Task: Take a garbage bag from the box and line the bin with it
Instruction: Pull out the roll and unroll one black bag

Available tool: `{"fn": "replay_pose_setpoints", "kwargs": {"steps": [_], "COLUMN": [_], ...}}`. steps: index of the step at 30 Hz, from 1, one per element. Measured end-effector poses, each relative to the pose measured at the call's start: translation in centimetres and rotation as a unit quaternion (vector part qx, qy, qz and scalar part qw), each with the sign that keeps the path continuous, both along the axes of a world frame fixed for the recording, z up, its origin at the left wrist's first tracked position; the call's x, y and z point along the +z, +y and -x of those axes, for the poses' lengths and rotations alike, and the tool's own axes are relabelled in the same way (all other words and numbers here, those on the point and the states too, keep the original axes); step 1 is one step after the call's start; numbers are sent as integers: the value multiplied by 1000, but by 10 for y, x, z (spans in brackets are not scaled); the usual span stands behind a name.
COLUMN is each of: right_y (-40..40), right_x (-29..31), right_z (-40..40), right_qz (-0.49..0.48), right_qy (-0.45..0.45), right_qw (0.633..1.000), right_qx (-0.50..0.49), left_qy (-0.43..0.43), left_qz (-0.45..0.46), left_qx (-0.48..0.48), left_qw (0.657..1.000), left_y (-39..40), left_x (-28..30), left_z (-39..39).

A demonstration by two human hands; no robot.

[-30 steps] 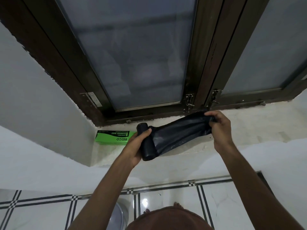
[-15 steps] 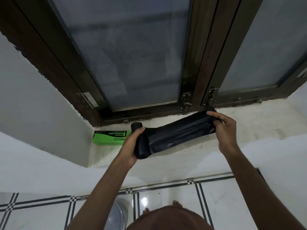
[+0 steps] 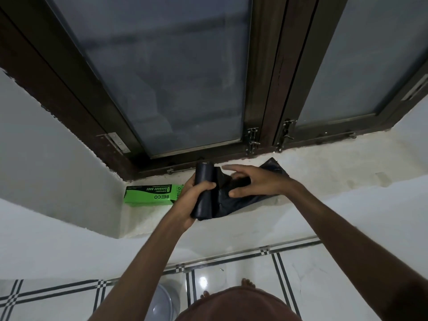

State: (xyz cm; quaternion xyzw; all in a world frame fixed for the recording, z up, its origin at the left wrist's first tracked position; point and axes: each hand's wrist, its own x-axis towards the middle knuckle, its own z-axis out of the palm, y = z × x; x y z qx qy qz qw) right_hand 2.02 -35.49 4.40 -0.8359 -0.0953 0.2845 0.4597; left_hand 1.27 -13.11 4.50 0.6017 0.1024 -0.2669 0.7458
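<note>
My left hand (image 3: 191, 200) grips a black roll of garbage bags (image 3: 204, 181), held upright over the white window sill (image 3: 324, 172). One unrolled black bag (image 3: 273, 167) trails from the roll to the right and lies on the sill. Over that bag, close to the roll, is my right hand (image 3: 252, 181), with thumb and fingers pinching the plastic. The green garbage bag box (image 3: 150, 195) lies on the sill to the left of my left hand. A round grey bin (image 3: 159, 306) shows in part on the floor below, between my arms.
A dark-framed window (image 3: 176, 84) with metal latches (image 3: 252, 140) rises just behind the sill. White walls flank it on both sides. Below is a glossy white tiled floor (image 3: 243, 269) with black lines, and my bare toes (image 3: 247, 282) show.
My right hand has let go of the bag's far end and moved left, close to the roll. The bag's free end now lies slack on the sill.
</note>
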Motion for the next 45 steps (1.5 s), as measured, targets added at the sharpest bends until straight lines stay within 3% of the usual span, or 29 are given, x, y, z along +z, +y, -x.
{"fn": "replay_pose_setpoints", "kwargs": {"steps": [7, 11, 16, 21, 28, 31, 34, 40, 45], "right_y": [-1, -1, -3, -6, -8, -12, -20, -24, -11], "right_x": [7, 17, 37, 38, 36, 36, 32, 30, 27], "right_z": [-10, -13, -17, -20, -17, -16, -20, -27, -31], "right_qz": [-60, -46, -35, 0, -36, -40, 2, 123, 132], "right_qy": [-26, -14, 34, 19, -17, -24, -22, -37, -51], "right_qw": [998, 998, 999, 1000, 999, 998, 1000, 992, 990], "right_qx": [8, 29, -2, 18, -15, -38, -17, 13, -26], "left_qy": [25, 46, 4, 7, 121, 77, 47, 51, 62], "left_qz": [16, 0, -32, -46, -14, -44, -87, -60, -33], "left_qx": [37, 30, 60, 59, 43, 42, 64, 82, 110], "left_qw": [999, 998, 998, 997, 992, 995, 993, 993, 991], "left_y": [23, 21, 11, 11, 21, 20, 21, 20, 15], "left_x": [-6, -13, -16, -10, -18, -23, -24, -16, -13], "left_z": [-1, 6, 6, 1, -1, -1, -2, -6, -6]}}
